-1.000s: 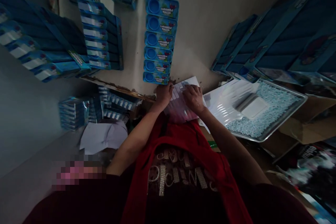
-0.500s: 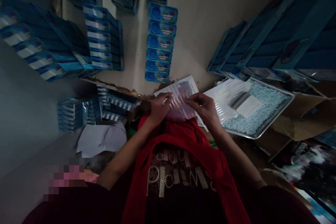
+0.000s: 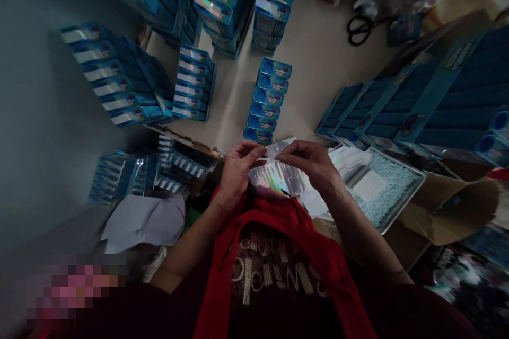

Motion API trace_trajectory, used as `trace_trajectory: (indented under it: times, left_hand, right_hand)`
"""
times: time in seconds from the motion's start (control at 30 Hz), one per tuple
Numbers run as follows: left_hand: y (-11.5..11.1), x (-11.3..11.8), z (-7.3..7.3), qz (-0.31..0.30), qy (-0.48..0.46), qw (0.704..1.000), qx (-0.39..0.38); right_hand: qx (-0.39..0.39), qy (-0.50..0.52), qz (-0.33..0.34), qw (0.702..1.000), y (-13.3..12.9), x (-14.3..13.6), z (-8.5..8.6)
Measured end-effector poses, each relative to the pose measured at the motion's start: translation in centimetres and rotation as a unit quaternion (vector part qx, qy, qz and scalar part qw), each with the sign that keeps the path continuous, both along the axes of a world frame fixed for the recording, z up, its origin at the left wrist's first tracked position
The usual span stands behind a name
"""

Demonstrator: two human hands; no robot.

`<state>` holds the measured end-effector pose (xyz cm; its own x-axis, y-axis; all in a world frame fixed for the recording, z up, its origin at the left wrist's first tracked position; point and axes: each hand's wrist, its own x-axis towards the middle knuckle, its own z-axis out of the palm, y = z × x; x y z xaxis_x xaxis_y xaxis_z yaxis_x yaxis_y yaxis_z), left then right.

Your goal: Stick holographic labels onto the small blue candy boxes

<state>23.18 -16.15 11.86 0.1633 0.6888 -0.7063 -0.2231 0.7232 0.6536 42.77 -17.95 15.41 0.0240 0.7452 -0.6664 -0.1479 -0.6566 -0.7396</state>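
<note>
My left hand is closed in a pinch just above a shiny holographic sheet. My right hand pinches from the other side, thumb and forefinger nearly meeting the left fingertips. Between them is a small pale strip, partly hidden by the fingers. The sheet lies at the table's front edge, over the red apron, and reflects rainbow streaks. Just beyond my fingers, a row of blue candy boxes printed "Caramelo Macizo" stands on the table.
A metal tray of small pale blue pieces sits at right, with white sheets and a light block on it. Stacked blue boxes line the right, more boxes the left. Black scissors lie farther back.
Both hands have come closer together, from the sheet's sides to a fingertip pinch above it. The view has shifted, showing more of the table's far side.
</note>
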Motion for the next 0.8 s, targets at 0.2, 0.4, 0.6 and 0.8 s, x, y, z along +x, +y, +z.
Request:
trace_trajectory:
  times: [0.2, 0.4, 0.6, 0.8]
  left_hand:
    - [8.2, 1.7, -2.4, -0.005, 0.129, 0.974, 0.186]
    - [19.5, 3.7, -6.2, -0.037, 0.196, 0.929, 0.312]
    - [21.2, 4.0, -7.7, -0.069, 0.208, 0.933, 0.285]
    - [21.5, 4.6, -8.3, -0.068, 0.218, 0.935, 0.272]
  right_hand:
    - [0.133, -0.149, -0.076, 0.977, 6.6, -0.2, -4.0]
    - [0.272, -0.237, -0.073, 0.930, 15.8, 1.6, -9.3]
    - [0.264, -0.329, -0.040, 0.906, 17.2, 1.8, -10.8]
    - [0.223, -0.394, -0.027, 0.891, 17.5, 1.5, -12.0]
